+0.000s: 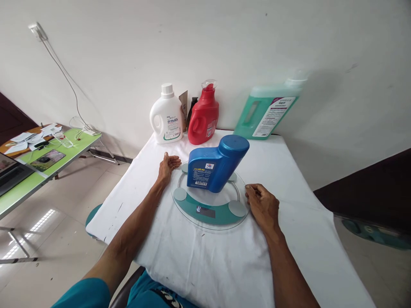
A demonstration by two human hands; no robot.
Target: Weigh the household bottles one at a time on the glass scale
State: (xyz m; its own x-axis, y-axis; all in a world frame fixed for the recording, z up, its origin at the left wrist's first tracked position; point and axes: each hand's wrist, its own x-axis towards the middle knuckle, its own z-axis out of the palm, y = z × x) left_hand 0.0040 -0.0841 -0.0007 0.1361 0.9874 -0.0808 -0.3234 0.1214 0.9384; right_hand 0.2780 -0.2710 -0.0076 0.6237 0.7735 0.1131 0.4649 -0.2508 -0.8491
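Fingers of my left hand (pixel 168 166) lie loosely spread, palm half up, resting on the white cloth (pixel 199 265) just beside the far-left rim of the scale. Nothing held in them.

Right hand (pixel 263 206): fingers curled under, knuckles up, resting on the cloth at the right rim of the round glass scale (pixel 210 209). Fingertips touch or nearly touch the glass edge; I cannot tell which. No grip on anything.

Blue bottle (pixel 214 166) stands on the scale, about centred on the platform, apart from both hands. Its broad base sits on the glass. Long axis runs from lower left to upper right in my view, so the body looks tilted, the wide blue cap pointing up and to my right, toward the wall. Label faces me.

Scale display (pixel 205 210) sits on the near edge, facing me; a small reading shows at its left, too small to read.

Against the wall, well behind the scale: white jug (pixel 167 115), red bottle (pixel 203 116) just right of it, something dark and brown between them, and a large green jug (pixel 268 112) leaning at the far-right corner, blurred.

Off to my left, a green table (pixel 48 164) with papers and a cable.
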